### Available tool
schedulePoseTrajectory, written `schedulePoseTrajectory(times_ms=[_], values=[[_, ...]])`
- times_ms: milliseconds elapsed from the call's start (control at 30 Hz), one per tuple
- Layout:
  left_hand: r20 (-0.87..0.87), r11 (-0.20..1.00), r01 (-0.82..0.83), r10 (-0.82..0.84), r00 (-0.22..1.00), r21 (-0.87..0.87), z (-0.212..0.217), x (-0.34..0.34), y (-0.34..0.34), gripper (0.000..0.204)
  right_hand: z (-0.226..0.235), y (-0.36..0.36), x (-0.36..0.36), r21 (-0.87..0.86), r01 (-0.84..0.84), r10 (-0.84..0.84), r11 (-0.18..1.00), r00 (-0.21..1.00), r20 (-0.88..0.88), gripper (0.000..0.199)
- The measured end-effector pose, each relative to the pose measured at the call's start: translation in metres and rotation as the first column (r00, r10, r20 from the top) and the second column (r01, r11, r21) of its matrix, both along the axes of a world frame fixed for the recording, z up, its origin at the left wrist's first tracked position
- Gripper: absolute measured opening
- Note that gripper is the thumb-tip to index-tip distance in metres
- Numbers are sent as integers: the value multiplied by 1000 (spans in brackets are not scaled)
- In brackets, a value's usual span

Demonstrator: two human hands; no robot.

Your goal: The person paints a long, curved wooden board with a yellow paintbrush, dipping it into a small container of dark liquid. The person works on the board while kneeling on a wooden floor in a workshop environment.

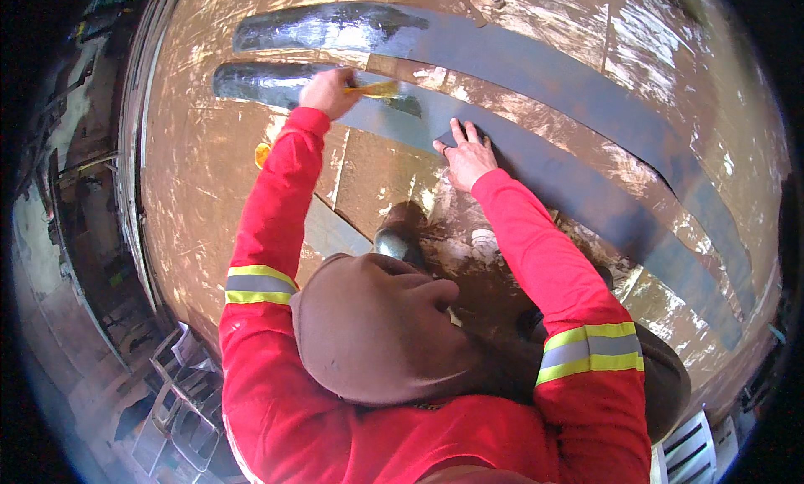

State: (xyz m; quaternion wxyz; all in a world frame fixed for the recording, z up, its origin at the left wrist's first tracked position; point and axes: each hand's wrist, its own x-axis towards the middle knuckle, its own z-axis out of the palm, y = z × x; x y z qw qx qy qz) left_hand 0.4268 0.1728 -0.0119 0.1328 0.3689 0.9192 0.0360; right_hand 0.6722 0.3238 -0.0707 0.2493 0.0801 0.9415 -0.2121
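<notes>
My left hand point(329, 93) is closed round a flat yellow tool point(374, 90), perhaps a brush; its exact kind is unclear. The tool lies over the nearer of two long grey strips point(536, 162). From the left end up to about the tool, this strip looks dark and glossy, as if wet. My right hand point(470, 155) presses on the strip's near edge, fingers spread and nothing in them. The farther grey strip point(536, 59) runs alongside in a curve, its left part glossy too.
Both strips lie on a large brown, scuffed surface point(201, 132). A small orange-yellow object point(262, 155) sits beside my left forearm. Near my knee lie a grey flat piece point(337, 231) and a boot point(400, 243). Chair frames point(180, 417) stand lower left, a white slatted item point(692, 452) lower right.
</notes>
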Motion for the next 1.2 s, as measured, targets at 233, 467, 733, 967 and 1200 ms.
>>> schedulePoseTrajectory(times_ms=[233,467,733,967,1200], values=[[-316,966,-156,85,945,-205,17,-60,-36,20,5,-4,-3,4,10,-10,1000,1000,9,49],[-3,987,126,-127,992,-104,18,9,21,23,2,-1,-1,21,8,-8,1000,1000,28,50],[-303,946,-143,50,952,-292,19,-53,-37,20,7,-1,-2,4,8,-8,1000,1000,14,50],[-239,937,154,-236,942,-315,4,6,-28,14,0,-4,-3,31,8,-8,999,1000,21,48],[-7,993,59,-60,998,-105,1,7,-64,25,5,-6,-2,25,-12,11,1000,1000,23,48]])
